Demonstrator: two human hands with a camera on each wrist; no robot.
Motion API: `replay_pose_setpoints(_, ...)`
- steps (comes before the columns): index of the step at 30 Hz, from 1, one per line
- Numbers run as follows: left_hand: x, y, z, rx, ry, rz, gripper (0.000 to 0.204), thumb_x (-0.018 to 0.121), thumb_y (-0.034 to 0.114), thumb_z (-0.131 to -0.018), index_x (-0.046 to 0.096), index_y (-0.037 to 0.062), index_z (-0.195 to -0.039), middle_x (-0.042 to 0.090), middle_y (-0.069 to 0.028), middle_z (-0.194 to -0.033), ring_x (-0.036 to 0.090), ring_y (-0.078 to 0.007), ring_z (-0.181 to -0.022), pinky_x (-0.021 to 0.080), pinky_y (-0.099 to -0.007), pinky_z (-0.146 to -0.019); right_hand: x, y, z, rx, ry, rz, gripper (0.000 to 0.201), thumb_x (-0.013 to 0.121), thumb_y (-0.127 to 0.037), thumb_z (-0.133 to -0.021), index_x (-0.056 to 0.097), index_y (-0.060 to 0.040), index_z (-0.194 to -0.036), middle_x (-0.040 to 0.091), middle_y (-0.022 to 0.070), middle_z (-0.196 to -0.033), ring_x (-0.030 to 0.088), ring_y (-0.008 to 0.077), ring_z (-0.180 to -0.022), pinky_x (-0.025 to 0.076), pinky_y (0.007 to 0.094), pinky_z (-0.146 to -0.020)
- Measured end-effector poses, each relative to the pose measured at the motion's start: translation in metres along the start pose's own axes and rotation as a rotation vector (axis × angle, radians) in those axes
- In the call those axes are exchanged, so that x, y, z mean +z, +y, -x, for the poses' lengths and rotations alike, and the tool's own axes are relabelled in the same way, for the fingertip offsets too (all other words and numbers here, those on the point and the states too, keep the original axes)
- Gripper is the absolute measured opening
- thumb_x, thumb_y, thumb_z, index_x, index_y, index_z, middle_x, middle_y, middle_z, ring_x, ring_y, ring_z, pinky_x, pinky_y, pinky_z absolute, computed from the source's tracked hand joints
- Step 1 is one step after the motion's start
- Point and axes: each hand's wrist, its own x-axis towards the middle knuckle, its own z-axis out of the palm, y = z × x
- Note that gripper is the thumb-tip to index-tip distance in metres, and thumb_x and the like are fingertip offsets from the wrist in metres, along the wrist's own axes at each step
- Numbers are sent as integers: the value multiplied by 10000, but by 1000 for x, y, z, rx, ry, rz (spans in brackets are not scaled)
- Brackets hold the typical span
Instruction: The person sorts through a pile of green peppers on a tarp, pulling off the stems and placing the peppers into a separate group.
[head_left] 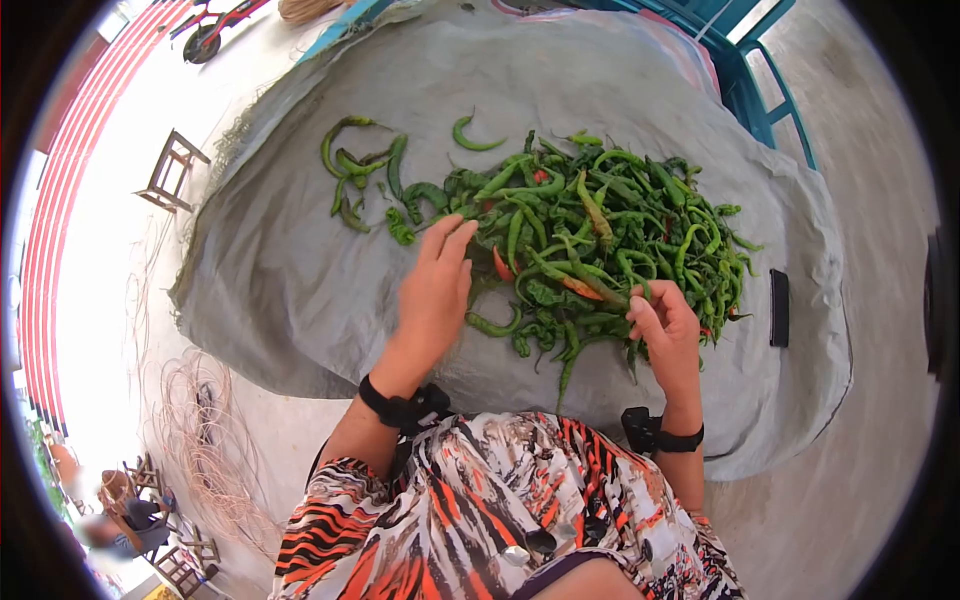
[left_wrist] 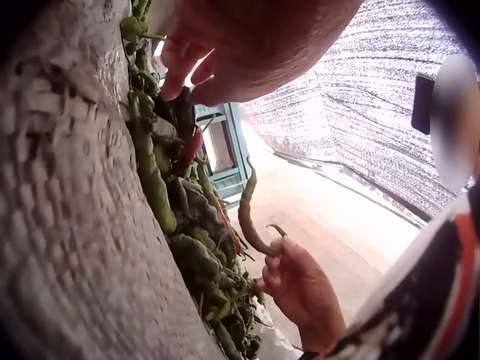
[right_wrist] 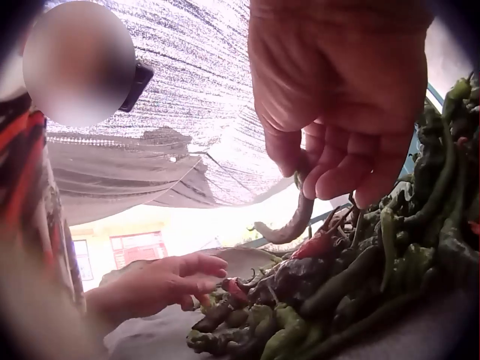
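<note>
A heap of green chili peppers [head_left: 545, 205], with a few red ones among them, lies on a grey woven sheet [head_left: 300, 270]. My right hand [head_left: 668, 335] is at the heap's near right side and pinches one curved, brownish-green chili pepper [left_wrist: 246, 214] by its stem end between thumb and fingers. In the right wrist view the pepper's curved body [right_wrist: 291, 225] hangs below the fingertips. At the heap's left edge is my left hand [head_left: 435, 290], back upward and fingers reaching forward close to a red chili pepper [head_left: 502, 264]; nothing shows in its grasp.
Several chili peppers [head_left: 358, 165] lie apart at the sheet's far left. A black phone-like slab [head_left: 779, 308] rests on the right. Beyond the sheet stand a wooden stool [head_left: 172, 172] and a blue metal frame [head_left: 765, 75]; tangled cords [head_left: 205, 435] lie on the floor.
</note>
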Motion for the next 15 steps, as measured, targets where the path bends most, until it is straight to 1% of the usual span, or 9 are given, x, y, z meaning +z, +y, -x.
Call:
replay_pose_setpoints(1, 3, -4, 0, -29, -39, -38, 365, 637, 8, -862, 617, 107, -1212, 614, -102, -1158, 645, -350, -935, 535, -413, -756, 1, 3, -1, -32, 32, -9, 269, 603, -170, -984, 550, -15, -1198, 610, 30, -899, 549, 68, -688, 463, 220, -600)
replay_pose_setpoints(3, 7, -10, 0, -89, -113, -115, 356, 638, -1, -864, 628, 86, -1209, 613, -114, -1151, 637, -362, -938, 530, -401, -748, 0, 8, -2, -70, 54, -38, 314, 621, -144, -975, 533, -10, -1245, 614, 36, -947, 544, 63, -703, 485, 219, -603)
replay_pose_setpoints(4, 7, -9, 1, -88, -99, -96, 365, 644, -6, -859, 628, 86, -1211, 616, -116, -1148, 641, -354, -927, 529, -400, -745, -1, 10, -3, -86, 65, -55, 339, 629, -131, -971, 525, -8, -1269, 616, 39, -970, 541, 61, -711, 497, 219, -605)
replay_pose_setpoints(7, 1, -5, 2, -62, -68, -38, 392, 661, -2, -844, 621, 92, -1223, 625, -120, -1125, 650, -341, -908, 530, -403, -740, -1, 9, -3, -128, 96, -140, 309, 620, -106, -968, 552, -11, -1253, 614, 40, -1001, 532, 63, -703, 497, 214, -608)
replay_pose_setpoints(9, -5, 2, 5, -25, -47, 15, 414, 675, 26, -839, 604, 107, -1239, 631, -120, -1089, 652, -349, -917, 535, -412, -739, -1, 8, -5, -139, 4, -141, 295, 628, -92, -954, 573, -10, -1232, 616, 45, -1016, 532, 69, -694, 497, 225, -617)
replay_pose_setpoints(10, -8, 8, 6, -18, -62, 57, 415, 677, 28, -840, 604, 107, -1240, 633, -123, -1077, 652, -348, -914, 537, -407, -739, -1, 7, -6, -145, -41, -140, 289, 632, -85, -947, 584, -10, -1221, 617, 47, -1023, 532, 72, -690, 497, 231, -622)
replay_pose_setpoints(12, -9, 23, 8, -6, -93, 144, 418, 682, 31, -841, 602, 108, -1243, 636, -128, -1053, 651, -347, -906, 541, -396, -739, 6, -2, -10, -282, -110, 0, 293, 643, -73, -926, 601, -15, -1210, 620, 60, -1051, 549, 89, -695, 502, 247, -643)
replay_pose_setpoints(13, -5, 28, 10, 56, -97, 145, 413, 684, 39, -844, 601, 108, -1243, 637, -126, -1052, 653, -343, -901, 544, -394, -736, 10, -8, -12, -352, -145, 71, 295, 648, -67, -916, 609, -18, -1205, 621, 66, -1065, 557, 98, -698, 504, 256, -654)
replay_pose_setpoints(15, 5, 38, 12, 177, -98, 144, 405, 688, 55, -851, 600, 107, -1243, 638, -121, -1050, 658, -336, -890, 549, -389, -729, 22, -21, -10, -372, -216, 95, 326, 661, -73, -904, 607, -24, -1222, 621, 85, -1095, 580, 117, -713, 507, 267, -674)
